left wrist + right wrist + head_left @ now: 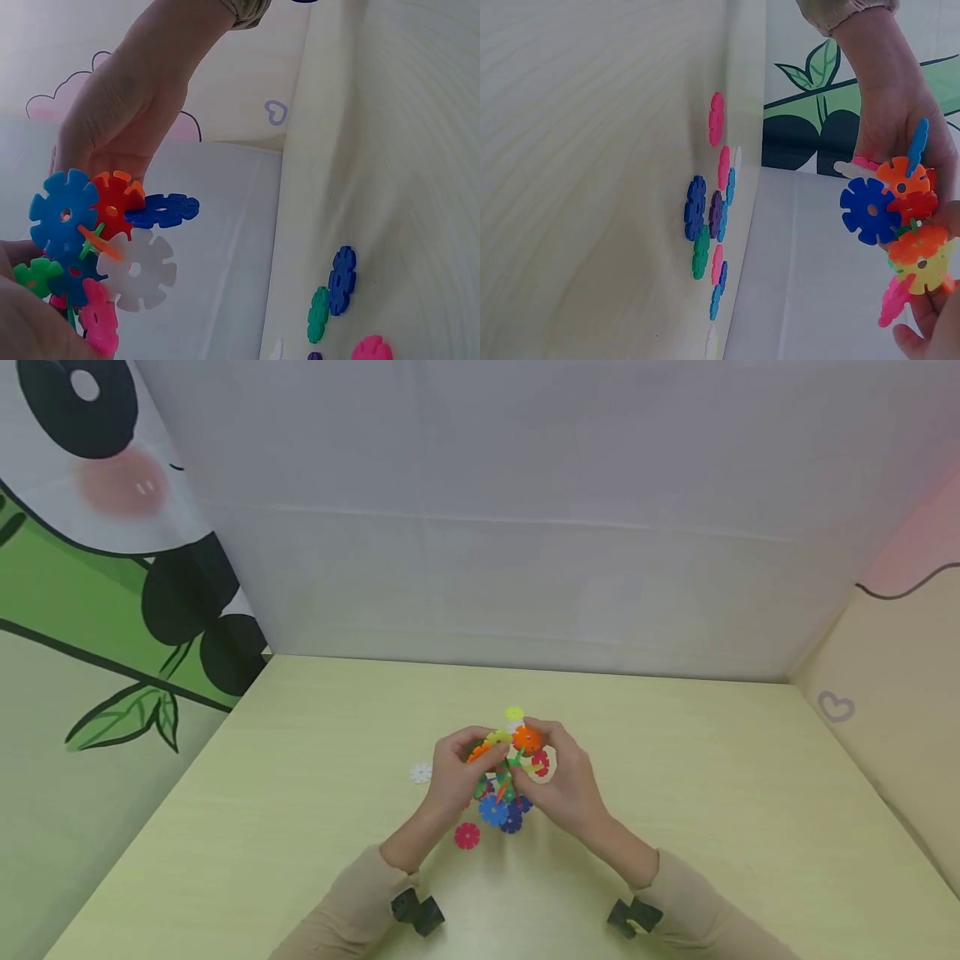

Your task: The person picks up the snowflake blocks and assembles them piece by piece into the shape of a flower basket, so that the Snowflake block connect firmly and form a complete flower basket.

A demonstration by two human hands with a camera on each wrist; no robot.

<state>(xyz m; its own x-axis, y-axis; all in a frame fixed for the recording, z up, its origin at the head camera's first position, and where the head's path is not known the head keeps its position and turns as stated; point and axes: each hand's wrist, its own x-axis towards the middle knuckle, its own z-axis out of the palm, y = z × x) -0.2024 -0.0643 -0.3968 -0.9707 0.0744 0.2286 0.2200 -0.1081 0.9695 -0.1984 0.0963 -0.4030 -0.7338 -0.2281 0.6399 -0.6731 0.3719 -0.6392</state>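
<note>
Both hands hold up a cluster of interlocking plastic snowflake discs above the table. My left hand (pixel 453 768) grips the cluster from the left, thumb across the front. From the right, my right hand (pixel 566 777) pinches it near an orange disc (pixel 527 740). In the left wrist view, a blue disc (pixel 56 206), a translucent white disc (pixel 142 277) and a pink disc (pixel 99 319) are joined in it. The right wrist view shows a dark blue disc (pixel 870 211) and a yellow disc (pixel 922 274) on its other side. Fingers hide part of the cluster.
Several loose discs lie on the pale table (pixel 712 793) below and around the hands, among them a pink disc (pixel 467 836), a white disc (pixel 421 772) and a green disc (pixel 700 253). A pale backdrop (pixel 525 585) stands behind the table, with printed panels at both sides.
</note>
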